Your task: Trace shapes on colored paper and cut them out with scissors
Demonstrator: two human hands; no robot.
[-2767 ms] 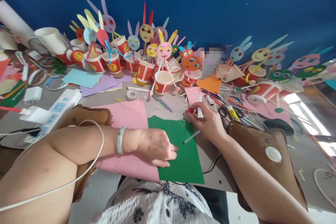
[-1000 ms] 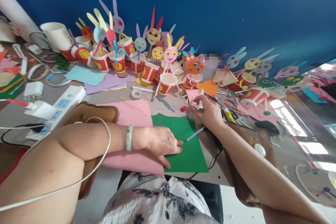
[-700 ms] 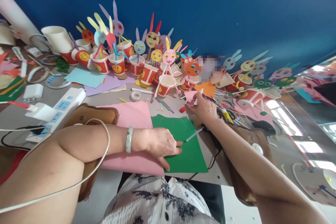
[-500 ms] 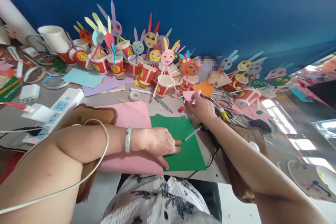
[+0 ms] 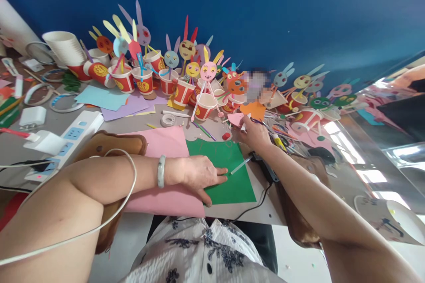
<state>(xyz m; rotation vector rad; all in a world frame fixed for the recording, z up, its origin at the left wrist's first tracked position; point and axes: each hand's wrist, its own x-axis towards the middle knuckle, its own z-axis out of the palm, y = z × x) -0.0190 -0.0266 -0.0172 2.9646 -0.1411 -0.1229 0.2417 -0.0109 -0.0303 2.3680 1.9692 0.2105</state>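
My left hand [image 5: 202, 176] lies palm down with its fingers spread on a green paper sheet [image 5: 229, 192], which overlaps a larger pink sheet [image 5: 166, 201]. Faint curved outlines show near the green sheet's upper edge. A slim pale pen-like stick [image 5: 239, 166] rests on the green sheet, just beyond my left fingertips. Further right, the fingers of my right hand [image 5: 256, 135] are bent together around a small white thing [image 5: 245, 124] that is mostly hidden. A pink paper piece [image 5: 235, 118] is right beside those fingertips; whether they hold it too is unclear.
Red paper cups [image 5: 206, 107] with paper rabbit heads line the back. At left are a power strip [image 5: 71, 137], white cable [image 5: 133, 177] and stacked cups [image 5: 64, 48]. A tape roll [image 5: 168, 119], red cap [image 5: 226, 135] and black corded device [image 5: 265, 169] surround the sheets.
The view has shifted slightly. The green sheet has slid a little away from me, and my left fingers are more spread. My right hand stays in about the same place.
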